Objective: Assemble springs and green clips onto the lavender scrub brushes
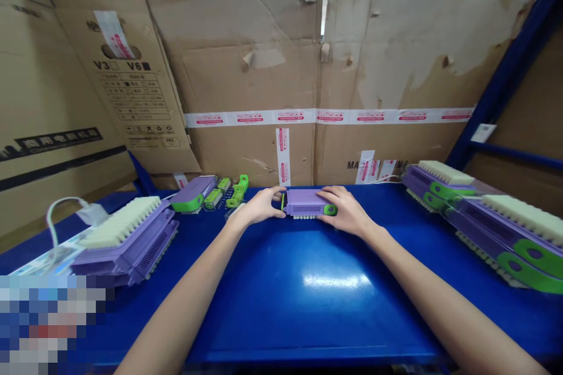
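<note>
A purple brush block (308,202), with pale bristles underneath and a green piece on its right end, lies bristles down on the blue table. My right hand (347,212) is closed around that right end, fingers over the top and thumb at the near side. At the opposite end, my left hand (263,206) pinches a thin green-edged end piece (282,202) between thumb and fingers. This piece stands upright against or just beside the block's left end; I cannot tell whether they touch. The fingers partly hide it.
Left stand stacked purple brush blocks (127,240) by a white plug and cable (90,211). Behind them lie another purple block (193,192) and green parts (237,190). More stacked blocks (497,220) line the right side. Cardboard sheets (246,70) wall the back of the blue table (299,316).
</note>
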Demonstrator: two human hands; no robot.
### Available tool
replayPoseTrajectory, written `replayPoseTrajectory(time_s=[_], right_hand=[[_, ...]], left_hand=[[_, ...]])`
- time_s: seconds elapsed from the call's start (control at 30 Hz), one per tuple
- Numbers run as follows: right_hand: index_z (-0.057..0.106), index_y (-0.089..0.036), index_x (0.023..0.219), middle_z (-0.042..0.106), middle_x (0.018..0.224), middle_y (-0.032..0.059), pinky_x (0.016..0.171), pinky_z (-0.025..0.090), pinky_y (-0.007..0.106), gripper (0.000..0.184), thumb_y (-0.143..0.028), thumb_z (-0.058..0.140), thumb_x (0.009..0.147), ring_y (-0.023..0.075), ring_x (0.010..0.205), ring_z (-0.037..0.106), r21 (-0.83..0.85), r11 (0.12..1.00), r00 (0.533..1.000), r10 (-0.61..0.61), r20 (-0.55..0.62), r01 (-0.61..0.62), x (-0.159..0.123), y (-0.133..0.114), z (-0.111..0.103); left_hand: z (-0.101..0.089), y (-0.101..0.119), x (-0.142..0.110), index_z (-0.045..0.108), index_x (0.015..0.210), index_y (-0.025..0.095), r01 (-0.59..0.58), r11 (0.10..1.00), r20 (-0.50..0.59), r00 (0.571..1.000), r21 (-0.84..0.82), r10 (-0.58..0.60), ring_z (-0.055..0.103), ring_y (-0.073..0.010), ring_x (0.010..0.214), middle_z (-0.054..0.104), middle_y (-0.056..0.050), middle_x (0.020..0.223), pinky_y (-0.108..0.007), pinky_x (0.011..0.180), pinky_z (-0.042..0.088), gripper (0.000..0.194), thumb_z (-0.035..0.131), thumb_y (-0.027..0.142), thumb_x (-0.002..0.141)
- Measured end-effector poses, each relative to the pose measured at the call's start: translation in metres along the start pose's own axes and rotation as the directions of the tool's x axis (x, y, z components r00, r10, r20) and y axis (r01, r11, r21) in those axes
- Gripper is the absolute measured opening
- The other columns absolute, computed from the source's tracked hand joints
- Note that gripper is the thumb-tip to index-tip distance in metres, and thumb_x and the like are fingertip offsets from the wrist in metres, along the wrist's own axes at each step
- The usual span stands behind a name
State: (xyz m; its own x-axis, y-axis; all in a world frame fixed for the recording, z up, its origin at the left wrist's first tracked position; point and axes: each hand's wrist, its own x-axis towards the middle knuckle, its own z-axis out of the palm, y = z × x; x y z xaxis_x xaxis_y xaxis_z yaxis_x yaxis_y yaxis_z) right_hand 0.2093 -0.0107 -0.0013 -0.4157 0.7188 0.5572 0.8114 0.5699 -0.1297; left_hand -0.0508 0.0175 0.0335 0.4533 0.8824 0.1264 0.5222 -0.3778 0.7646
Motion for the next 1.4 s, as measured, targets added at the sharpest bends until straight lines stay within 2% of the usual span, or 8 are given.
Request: replayPoseTrajectory(time_s=[0.13,0.27,0.4,0.6,0.77,0.9,1.07,1.4], right_hand=[[0.044,-0.021,0.135,0.039,0.140,0.0159,0.103,0.033,0.053,0.081,-0.059,0.066,0.066,0.0337,0.129,0.035,0.151,0.979,0.991,0.135,0.019,-0.136,0.001,0.005,0.005],[0.043,-0.021,0.135,0.050,0.131,0.0133,0.103,0.034,0.047,0.077,-0.057,0.065,0.069,0.0281,0.121,0.048,0.250,0.958,0.989,0.121,0.082,-0.138,0.002,0.001,0.004],[0.046,-0.021,0.133,0.051,0.130,0.0122,0.103,0.035,0.046,0.075,-0.053,0.068,0.068,0.0276,0.120,0.049,0.288,0.945,0.987,0.131,0.096,-0.154,-0.002,-0.004,-0.003],[0.049,-0.024,0.131,0.053,0.127,0.0101,0.103,0.036,0.045,0.073,-0.048,0.072,0.066,0.0269,0.118,0.050,0.362,0.916,0.984,0.144,0.108,-0.174,-0.009,-0.006,-0.007],[0.050,-0.024,0.130,0.053,0.128,0.0100,0.103,0.035,0.047,0.072,-0.048,0.073,0.065,0.0274,0.119,0.049,0.350,0.918,0.982,0.170,0.086,-0.189,-0.007,-0.009,-0.007],[0.049,-0.022,0.130,0.053,0.127,0.0103,0.104,0.034,0.047,0.073,-0.049,0.072,0.066,0.0266,0.118,0.049,0.327,0.929,0.985,0.162,0.053,-0.171,-0.007,-0.009,-0.005],[0.049,-0.023,0.130,0.053,0.127,0.0105,0.104,0.033,0.048,0.072,-0.050,0.071,0.067,0.0271,0.118,0.049,0.320,0.934,0.987,0.162,0.020,-0.160,-0.008,-0.006,-0.001],[0.049,-0.024,0.131,0.053,0.126,0.0103,0.102,0.035,0.047,0.072,-0.048,0.071,0.066,0.0269,0.117,0.050,0.354,0.923,0.987,0.157,0.016,-0.153,-0.008,-0.008,0.001]], left_hand=[[-0.002,-0.013,-0.001,0.046,0.129,0.012,0.006,0.985,0.047,0.999,-0.172,0.002,0.060,-0.0243,0.107,0.064,-0.016,0.113,-0.040,0.095,0.045,0.084,0.075,0.004,0.050],[-0.003,-0.021,-0.002,0.049,0.126,0.013,-0.017,0.964,0.072,0.997,-0.266,0.038,0.058,-0.0241,0.109,0.061,-0.017,0.117,-0.044,0.099,0.040,0.080,0.075,0.004,0.051],[-0.007,-0.016,-0.009,0.048,0.127,0.015,0.014,0.974,0.100,0.995,-0.228,0.009,0.061,-0.0226,0.102,0.065,-0.014,0.107,-0.044,0.097,0.042,0.085,0.081,0.012,0.049],[-0.015,-0.007,-0.021,0.052,0.122,0.015,0.055,0.961,0.198,0.980,-0.271,-0.001,0.064,-0.0212,0.097,0.068,-0.012,0.101,-0.041,0.093,0.045,0.073,0.081,0.022,0.055],[-0.008,-0.005,-0.021,0.053,0.118,0.015,0.094,0.912,0.138,0.990,-0.400,-0.042,0.067,-0.0201,0.084,0.070,-0.010,0.091,-0.040,0.084,0.050,0.053,0.071,0.031,0.071],[0.005,0.002,-0.018,0.052,0.112,0.011,0.167,0.869,0.010,0.983,-0.465,-0.183,0.067,-0.0168,0.071,0.069,-0.006,0.077,-0.035,0.076,0.053,0.044,0.069,0.019,0.071],[0.013,0.011,-0.017,0.051,0.113,0.011,0.251,0.835,-0.069,0.944,-0.490,-0.323,0.067,-0.0147,0.070,0.070,-0.007,0.081,-0.032,0.075,0.053,0.039,0.058,0.011,0.075],[0.014,0.026,-0.022,0.051,0.120,0.013,0.209,0.856,-0.007,0.971,-0.472,-0.241,0.064,-0.0166,0.085,0.067,-0.009,0.095,-0.031,0.077,0.051,0.049,0.056,0.014,0.071]])
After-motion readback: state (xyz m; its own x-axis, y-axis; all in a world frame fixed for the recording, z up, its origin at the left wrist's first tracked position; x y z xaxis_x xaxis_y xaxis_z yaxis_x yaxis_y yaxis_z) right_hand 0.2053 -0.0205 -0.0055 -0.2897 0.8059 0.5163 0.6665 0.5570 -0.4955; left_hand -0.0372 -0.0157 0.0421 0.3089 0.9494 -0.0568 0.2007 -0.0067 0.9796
